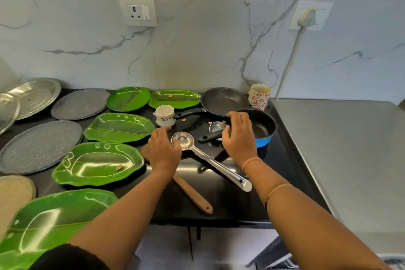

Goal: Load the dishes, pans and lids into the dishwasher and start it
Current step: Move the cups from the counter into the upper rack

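Wooden spatula (192, 195) head hid by left hand (165, 153); grip unclear.

spatula (191, 193) head under left hand (164, 152), glass lid (7, 108) cropped at left

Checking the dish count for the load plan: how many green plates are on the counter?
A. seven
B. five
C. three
B: five green plates are visible, two at the back, two in the middle and one nearest the camera at the left.
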Demonstrator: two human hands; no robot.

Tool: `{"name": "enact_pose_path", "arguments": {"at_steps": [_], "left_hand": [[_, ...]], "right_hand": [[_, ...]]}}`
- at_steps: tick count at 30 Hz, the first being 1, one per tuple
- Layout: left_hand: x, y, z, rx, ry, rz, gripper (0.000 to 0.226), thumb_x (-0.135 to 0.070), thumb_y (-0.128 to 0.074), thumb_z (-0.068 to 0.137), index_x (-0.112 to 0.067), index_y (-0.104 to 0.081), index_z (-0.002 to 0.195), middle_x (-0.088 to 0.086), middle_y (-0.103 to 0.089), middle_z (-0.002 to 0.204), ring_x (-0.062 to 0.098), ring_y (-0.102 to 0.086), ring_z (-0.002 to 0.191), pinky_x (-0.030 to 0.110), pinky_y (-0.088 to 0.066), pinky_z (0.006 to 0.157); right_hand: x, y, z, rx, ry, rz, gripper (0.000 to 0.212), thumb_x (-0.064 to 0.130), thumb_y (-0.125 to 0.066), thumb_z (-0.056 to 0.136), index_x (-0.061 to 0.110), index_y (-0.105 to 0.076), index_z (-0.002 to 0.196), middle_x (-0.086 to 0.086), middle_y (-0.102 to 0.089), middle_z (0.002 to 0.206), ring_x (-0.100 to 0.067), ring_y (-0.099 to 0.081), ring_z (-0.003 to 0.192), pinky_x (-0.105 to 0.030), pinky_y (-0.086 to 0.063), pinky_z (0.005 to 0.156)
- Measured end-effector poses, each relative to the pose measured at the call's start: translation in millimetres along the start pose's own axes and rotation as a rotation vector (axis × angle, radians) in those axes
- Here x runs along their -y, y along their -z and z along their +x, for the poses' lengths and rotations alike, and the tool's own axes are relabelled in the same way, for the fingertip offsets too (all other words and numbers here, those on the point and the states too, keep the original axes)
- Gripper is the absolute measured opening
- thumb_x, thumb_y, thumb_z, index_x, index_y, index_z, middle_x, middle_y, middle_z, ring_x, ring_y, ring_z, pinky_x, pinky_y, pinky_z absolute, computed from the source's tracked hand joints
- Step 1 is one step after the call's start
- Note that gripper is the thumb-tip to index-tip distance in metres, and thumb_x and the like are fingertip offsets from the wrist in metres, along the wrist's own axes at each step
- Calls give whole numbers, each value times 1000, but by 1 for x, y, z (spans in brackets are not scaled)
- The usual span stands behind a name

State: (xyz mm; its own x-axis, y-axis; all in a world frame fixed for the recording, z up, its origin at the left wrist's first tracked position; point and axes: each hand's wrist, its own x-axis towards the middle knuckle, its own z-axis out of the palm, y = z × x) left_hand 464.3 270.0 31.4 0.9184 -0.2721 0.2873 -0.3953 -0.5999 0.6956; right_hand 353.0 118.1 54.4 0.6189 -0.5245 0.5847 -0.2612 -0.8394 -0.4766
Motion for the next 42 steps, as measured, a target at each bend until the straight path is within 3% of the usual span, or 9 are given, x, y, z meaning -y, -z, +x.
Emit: {"name": "enact_pose_path", "arguments": {"at_steps": [4,9,12,16,22,34,42], "left_hand": [[-5,-16,26,22,66,7,40,-15,-53,88,-9,-46,127,13,-43,132,31,-40,122,41,-35,98],[-12,-35,71,44,142,-26,53,-7,-54,86,-12,-39,136,19,-33,139,34,-35,125,39,-30,104],[-11,-47,97,44,182,-23,57,-4,-53,84,-15,-39,138,20,-32,138,37,-39,120,41,-34,102],[-5,-62,121,45,282,-18,59,-1,-53,81,-15,-40,137,22,-32,136,41,-44,113,43,-38,99],[8,-76,137,115,393,88,47,-4,-56,82,-10,-50,128,22,-37,131,42,-48,109,41,-41,95],[18,-93,132,88,420,208,30,-12,-55,87,2,-54,113,27,-50,117,43,-51,102,40,-41,78],[0,-72,125,-58,348,73,29,-15,-58,88,4,-53,109,24,-47,115,37,-50,95,35,-36,73]], "right_hand": [[-27,-2,48,-43,-97,17,27,3,-51,86,2,-52,112,-15,-48,107,-21,-46,93,-24,-39,78],[-78,-11,107,7,-289,-64,33,7,-48,87,4,-46,120,-21,-41,120,-34,-45,104,-32,-38,82],[-108,-15,136,67,-454,-168,42,12,-52,85,11,-42,127,-23,-34,129,-40,-42,112,-41,-42,91],[-142,-23,161,220,-585,-244,52,22,-56,88,18,-36,136,-24,-24,138,-43,-37,118,-43,-42,94],[-181,-46,179,364,-783,-159,57,34,-53,92,17,-30,141,-21,-13,147,-42,-29,128,-47,-35,102],[-203,-59,176,184,-738,-151,49,37,-54,92,4,-49,128,-19,-47,129,-36,-49,114,-43,-47,90],[-185,-38,170,14,-573,-133,36,31,-58,90,3,-56,112,-16,-48,124,-35,-53,107,-39,-48,85]]}}
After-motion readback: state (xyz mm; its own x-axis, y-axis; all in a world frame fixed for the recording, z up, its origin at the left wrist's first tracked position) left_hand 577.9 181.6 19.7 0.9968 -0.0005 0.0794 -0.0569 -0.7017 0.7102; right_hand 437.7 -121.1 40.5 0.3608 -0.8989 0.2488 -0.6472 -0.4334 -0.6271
